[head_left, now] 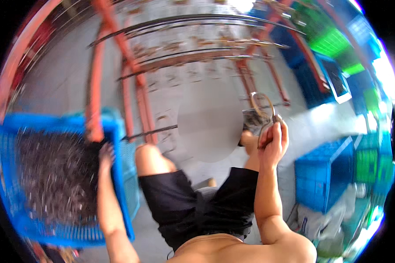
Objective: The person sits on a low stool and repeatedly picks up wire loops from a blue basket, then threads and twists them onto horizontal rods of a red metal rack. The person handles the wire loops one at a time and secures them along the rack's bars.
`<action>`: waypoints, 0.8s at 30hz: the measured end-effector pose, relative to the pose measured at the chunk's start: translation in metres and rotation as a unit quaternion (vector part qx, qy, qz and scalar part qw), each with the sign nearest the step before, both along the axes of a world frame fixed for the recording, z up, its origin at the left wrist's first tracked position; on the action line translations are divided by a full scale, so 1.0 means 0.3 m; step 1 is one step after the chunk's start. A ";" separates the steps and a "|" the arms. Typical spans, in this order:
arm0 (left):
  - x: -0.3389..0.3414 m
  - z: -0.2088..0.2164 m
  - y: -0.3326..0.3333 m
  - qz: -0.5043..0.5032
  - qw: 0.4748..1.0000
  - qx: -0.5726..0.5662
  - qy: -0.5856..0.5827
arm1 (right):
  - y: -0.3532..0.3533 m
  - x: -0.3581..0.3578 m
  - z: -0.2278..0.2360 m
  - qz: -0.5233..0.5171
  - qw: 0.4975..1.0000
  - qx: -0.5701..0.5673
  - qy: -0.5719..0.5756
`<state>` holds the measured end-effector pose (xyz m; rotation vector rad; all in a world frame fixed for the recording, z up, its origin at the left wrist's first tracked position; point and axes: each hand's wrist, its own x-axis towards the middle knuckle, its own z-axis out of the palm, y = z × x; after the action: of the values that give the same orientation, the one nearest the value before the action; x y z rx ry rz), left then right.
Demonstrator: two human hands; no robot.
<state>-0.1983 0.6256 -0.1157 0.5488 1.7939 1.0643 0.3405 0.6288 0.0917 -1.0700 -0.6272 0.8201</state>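
My right hand [274, 140] is raised in front of my right knee, its fingers closed on a thin, curved, tan-coloured hoop [271, 104]. The hoop arcs up and to the left from the fingertips; what it is made of I cannot make out. At the left, my left hand [106, 154] is over the inner right side of a blue plastic basket [13, 219]. That basket is filled with a heap of small dark, shiny pieces [57, 179]. Motion smears the left fingers, and a dark patch beside them hides whether they hold anything.
A red-orange metal rack [140, 92] with dark horizontal bars [193, 17] stands ahead, small hooked pieces hanging from it. Its left leg comes down beside the basket. Blue crates [314, 175] and green crates [331, 44] line the right side, with plastic bags [333, 215] below.
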 end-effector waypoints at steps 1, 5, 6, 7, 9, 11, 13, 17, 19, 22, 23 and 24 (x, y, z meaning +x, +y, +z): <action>0.117 0.048 0.058 0.023 0.999 -0.024 -0.014 | 0.009 0.159 -0.027 -0.055 0.998 0.031 -0.018; 0.046 -0.025 0.069 -0.021 0.987 0.049 0.154 | 0.139 0.587 -0.153 -0.250 0.964 0.048 -0.070; 0.109 0.034 0.090 -0.118 0.938 0.005 0.325 | 0.147 0.686 -0.205 -0.239 0.970 0.029 -0.043; 0.147 0.087 0.077 -0.144 0.918 0.024 0.369 | 0.156 0.718 -0.250 -0.217 0.976 0.010 -0.012; 0.145 0.183 0.042 -0.136 0.890 0.005 0.435 | 0.216 0.705 -0.320 -0.138 0.990 -0.026 0.009; 0.077 0.179 0.021 -0.072 0.829 0.043 0.553 | 0.234 0.663 -0.340 -0.094 0.992 -0.084 0.027; 0.074 0.242 -0.002 -0.003 0.852 0.108 0.513 | 0.247 0.645 -0.357 -0.082 0.991 -0.078 0.070; -0.043 0.351 -0.049 -0.011 0.829 0.117 0.547 | 0.272 0.614 -0.324 -0.043 0.991 -0.079 0.096; -0.035 0.413 -0.071 0.008 0.889 0.115 0.444 | 0.272 0.614 -0.330 -0.034 0.992 -0.080 0.094; 0.013 0.461 -0.086 -0.013 0.883 0.069 0.465 | 0.264 0.628 -0.313 -0.024 0.992 -0.083 0.088; 0.063 0.490 -0.094 -0.019 0.880 0.057 0.471 | 0.264 0.627 -0.320 -0.025 0.994 -0.080 0.073; 0.089 0.506 -0.096 -0.025 0.878 0.044 0.476 | 0.265 0.625 -0.329 -0.027 0.995 -0.078 0.059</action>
<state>-0.1716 0.5967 0.0360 1.3366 2.5427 0.8905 0.5280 0.7084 -0.0072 -1.1663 -0.4382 0.8886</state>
